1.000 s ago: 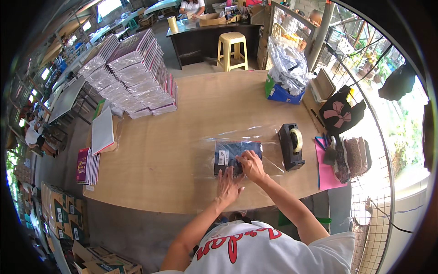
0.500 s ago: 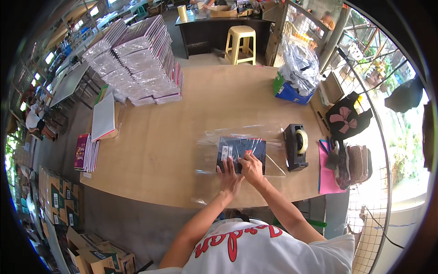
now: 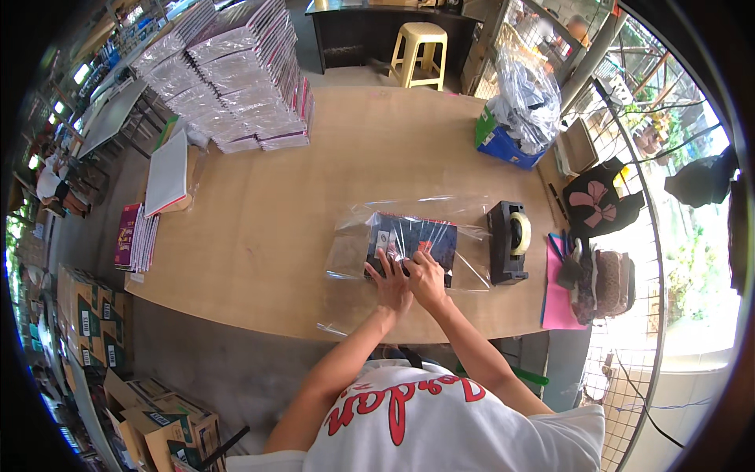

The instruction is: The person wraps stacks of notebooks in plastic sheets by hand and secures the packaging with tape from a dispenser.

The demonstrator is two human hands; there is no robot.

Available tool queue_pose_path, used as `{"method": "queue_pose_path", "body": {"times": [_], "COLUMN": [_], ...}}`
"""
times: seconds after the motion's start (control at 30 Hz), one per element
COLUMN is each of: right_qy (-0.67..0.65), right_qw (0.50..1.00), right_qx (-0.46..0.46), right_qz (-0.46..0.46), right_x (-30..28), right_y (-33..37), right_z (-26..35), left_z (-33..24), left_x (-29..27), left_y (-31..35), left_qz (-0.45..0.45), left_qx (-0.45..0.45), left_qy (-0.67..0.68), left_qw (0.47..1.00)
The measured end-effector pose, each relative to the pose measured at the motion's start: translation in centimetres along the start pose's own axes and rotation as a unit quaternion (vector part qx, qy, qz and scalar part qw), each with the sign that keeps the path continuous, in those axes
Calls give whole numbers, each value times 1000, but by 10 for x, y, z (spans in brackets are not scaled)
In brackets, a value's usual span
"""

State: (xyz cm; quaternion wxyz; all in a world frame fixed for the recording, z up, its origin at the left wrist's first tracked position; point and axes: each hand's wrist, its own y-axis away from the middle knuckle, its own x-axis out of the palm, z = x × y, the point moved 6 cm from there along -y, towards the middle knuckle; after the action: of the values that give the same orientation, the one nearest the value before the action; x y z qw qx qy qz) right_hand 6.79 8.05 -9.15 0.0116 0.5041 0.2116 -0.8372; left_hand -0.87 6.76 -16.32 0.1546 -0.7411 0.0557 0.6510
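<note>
A dark-covered book [image 3: 436, 237] lies on the table in front of me, with a sheet of clear plastic film [image 3: 344, 250] around and over it. Fingers spread, my left hand [image 3: 393, 286] presses flat on the book's near-left part. Beside it, my right hand [image 3: 427, 281] is closed in a pinch on the film over the book's near edge; creases in the film run toward the fingers. The fingertips are partly hidden. A black tape dispenser [image 3: 502, 244] with a roll of clear tape stands just right of the film.
Tall stacks of wrapped books [image 3: 244, 86] stand at the far left. Nearer are a white-covered pad [image 3: 167, 179] and several purple books [image 3: 134, 238]. A blue-green box [image 3: 503, 145] of crumpled plastic sits far right. Pink paper [image 3: 560, 303] and cloths [image 3: 609, 283] lie at right.
My view has tilted, so the table sits higher in the picture. The right hand has drawn slightly toward the book's near edge; the left fingers are spread wider.
</note>
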Motion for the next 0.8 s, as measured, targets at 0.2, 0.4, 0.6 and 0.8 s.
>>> {"method": "queue_pose_path", "body": {"times": [0.2, 0.4, 0.6, 0.8], "right_qy": [34, 83, 48, 67], "right_qw": [998, 991, 991, 996], "right_qx": [-42, -65, -113, -37], "right_qz": [30, 83, -46, 54], "right_x": [8, 2, 20, 8], "right_y": [1, 25, 38, 24], "right_z": [-3, 7, -5, 14], "left_z": [1, 29, 28, 56], "left_x": [-13, -118, -74, -60], "left_y": [-3, 40, -7, 8], "left_qz": [75, -7, -52, -49], "left_qx": [19, 136, 274, 186], "left_qy": [37, 97, 15, 34], "left_qw": [996, 986, 960, 981]}}
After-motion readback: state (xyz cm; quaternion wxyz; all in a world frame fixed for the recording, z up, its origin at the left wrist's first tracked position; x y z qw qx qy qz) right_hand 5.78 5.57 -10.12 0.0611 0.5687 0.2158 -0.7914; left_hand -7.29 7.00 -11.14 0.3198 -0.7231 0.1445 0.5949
